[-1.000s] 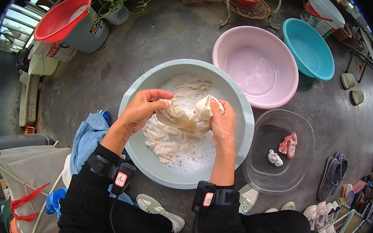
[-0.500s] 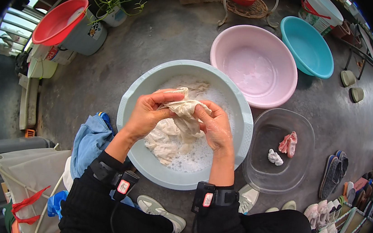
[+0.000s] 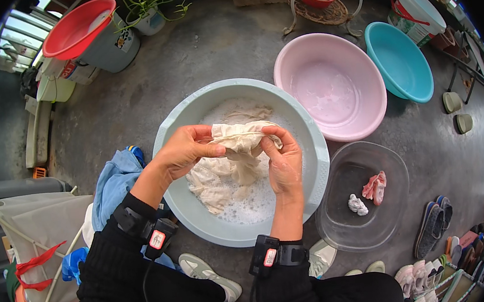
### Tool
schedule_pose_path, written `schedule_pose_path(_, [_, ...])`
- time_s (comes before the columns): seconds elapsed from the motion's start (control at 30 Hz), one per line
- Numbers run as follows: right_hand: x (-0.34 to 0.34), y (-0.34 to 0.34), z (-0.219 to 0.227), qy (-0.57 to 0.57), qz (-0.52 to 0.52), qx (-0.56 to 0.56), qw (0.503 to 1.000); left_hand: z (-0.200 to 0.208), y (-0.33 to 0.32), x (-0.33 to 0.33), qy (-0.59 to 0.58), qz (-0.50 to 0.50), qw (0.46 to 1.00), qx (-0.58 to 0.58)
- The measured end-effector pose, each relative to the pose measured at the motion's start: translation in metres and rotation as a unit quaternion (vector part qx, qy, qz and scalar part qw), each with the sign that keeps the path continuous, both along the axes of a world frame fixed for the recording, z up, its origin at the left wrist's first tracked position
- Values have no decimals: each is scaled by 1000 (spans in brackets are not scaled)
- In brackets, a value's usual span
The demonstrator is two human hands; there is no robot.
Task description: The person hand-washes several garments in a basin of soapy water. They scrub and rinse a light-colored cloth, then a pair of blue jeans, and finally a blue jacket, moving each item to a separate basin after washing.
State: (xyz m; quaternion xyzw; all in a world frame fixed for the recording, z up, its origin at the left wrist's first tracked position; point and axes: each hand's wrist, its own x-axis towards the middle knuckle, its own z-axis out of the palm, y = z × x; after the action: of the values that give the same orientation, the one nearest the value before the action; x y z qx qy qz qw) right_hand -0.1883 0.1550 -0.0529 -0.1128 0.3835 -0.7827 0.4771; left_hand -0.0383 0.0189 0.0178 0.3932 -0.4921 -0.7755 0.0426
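- The left hand [image 3: 180,151] pinched one end of a wet cream cloth [image 3: 243,140] between thumb and fingers, the thumb laid along its near side.
- The right hand [image 3: 284,167] gripped the other end in the same way, thumb below and fingers curled over the top edge.
- Between the two hands the cloth was drawn into a short, roughly level band, gathered in fine creases, with a seam-like ridge running across it.
- Below that band the rest of it drooped in a limp, twisted tail, slightly yellower and darker than the paler top edge.
- It was held over the middle of a large pale grey-green basin [image 3: 250,238]; whether the tail's tip touched the water could not be told.
- Inside the basin, more crumpled off-white laundry [image 3: 211,189] lay among white suds [image 3: 248,214].
- Just beyond the basin, on the right, stood a pink basin [image 3: 330,91], with a teal basin [image 3: 401,63] beside it.
- Nearer, a clear plastic tub [image 3: 345,233] held a small pink cloth [image 3: 375,187] and a balled white cloth [image 3: 357,204].
- On the left lay a light blue garment [image 3: 116,188].
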Motion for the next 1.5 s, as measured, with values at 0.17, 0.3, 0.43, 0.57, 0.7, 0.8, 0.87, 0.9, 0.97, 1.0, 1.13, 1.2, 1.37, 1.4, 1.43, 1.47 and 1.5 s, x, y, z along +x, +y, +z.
schedule_pose_path(0.17, [2,-2,0,-40,-15,12,999,-6,7,-3,99,134,984,54])
schedule_pose_path(0.3, [2,-2,-12,-50,109,146,982,-13,15,-11,55,151,987,-8])
schedule_pose_path(0.43, [8,-10,-17,-92,-8,171,981,-24,17,-14,67,174,982,41])
schedule_pose_path(0.57, [13,-21,-13,-85,-132,171,973,-46,29,-14,145,162,964,154])
schedule_pose_path(0.7, [15,-23,-16,-123,-133,162,970,-74,44,-21,112,187,975,-35])
schedule_pose_path(0.8, [13,-16,-26,-239,-39,106,964,-86,46,-25,205,292,930,-93])
schedule_pose_path(0.87, [12,-13,-32,-315,71,71,944,-88,43,-24,257,301,918,-25])
schedule_pose_path(0.9, [13,-12,-34,-314,85,38,945,-88,39,-21,310,304,901,0])
schedule_pose_path(0.97, [14,-12,-36,-307,83,-1,948,-87,35,-15,277,301,912,15])
schedule_pose_path(1.0, [15,-12,-36,-271,38,23,962,-85,33,-12,266,288,919,36])
schedule_pose_path(1.13, [14,-14,-34,-200,-32,15,979,-78,34,-15,296,249,903,186])
schedule_pose_path(1.2, [12,-12,-34,-191,-13,6,981,-74,39,-24,250,309,897,195])
schedule_pose_path(1.37, [20,-15,-34,-210,63,-30,975,-71,53,-36,17,323,931,-168])
schedule_pose_path(1.4, [26,-18,-32,-181,58,91,978,-70,57,-35,-79,251,910,-321])
schedule_pose_path(1.43, [28,-24,-30,-155,54,168,972,-70,62,-35,-186,144,870,-434])
schedule_pose_path(1.47, [38,-26,-25,-86,22,207,974,-68,65,-34,-182,171,852,-460])
schedule_pose_path(1.5, [41,-30,-21,-31,68,290,954,-65,69,-35,-191,173,850,-460])
